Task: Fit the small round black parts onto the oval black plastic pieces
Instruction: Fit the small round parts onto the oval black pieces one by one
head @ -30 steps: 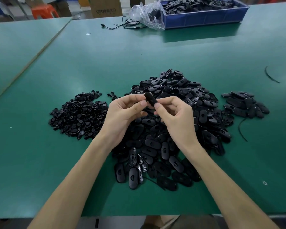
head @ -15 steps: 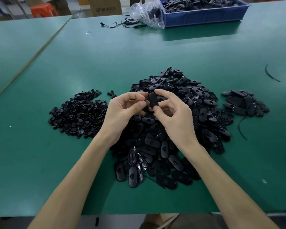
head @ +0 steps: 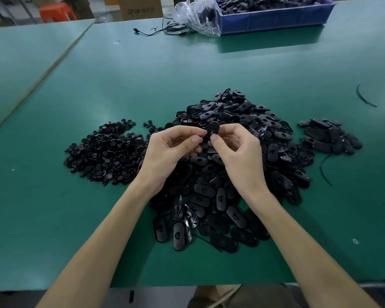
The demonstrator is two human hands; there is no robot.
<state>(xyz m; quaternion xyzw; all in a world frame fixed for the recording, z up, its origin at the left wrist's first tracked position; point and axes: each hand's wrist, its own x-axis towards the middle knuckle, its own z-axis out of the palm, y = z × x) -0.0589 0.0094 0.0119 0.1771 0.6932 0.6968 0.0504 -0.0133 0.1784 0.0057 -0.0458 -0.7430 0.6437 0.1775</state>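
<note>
Oval black piece [head: 212,129] was held up above the middle of the tabletop [head: 209,67], pinched from both sides. The left hand [head: 168,150] gripped its left edge between thumb and forefinger, and the right hand [head: 239,152] gripped its right edge the same way. The fingers [head: 195,138] of both hands were curled and grasping the piece, their tips almost meeting over it. The piece showed a small slot on the side facing the camera. Whether a round part already sat in it could not be told.

Directly under the hands lay a large heap of oval pieces [head: 276,150], spreading from the middle of the tabletop toward the near edge. Just beside it, toward the left edge, lay a lower heap of small round parts [head: 107,152]. Toward the right edge, a little apart from the large heap, sat a small pile of oval pieces [head: 329,136]. Two thin black strips lay near the right edge, one curved strip [head: 365,98] farther back and one bent strip [head: 323,170] just beside the small pile.

At the far edge stood a blue bin [head: 276,21] filled with dark parts, with a crumpled clear plastic bag [head: 193,16] against its left side and a black cable [head: 165,31] just left of the bag.
</note>
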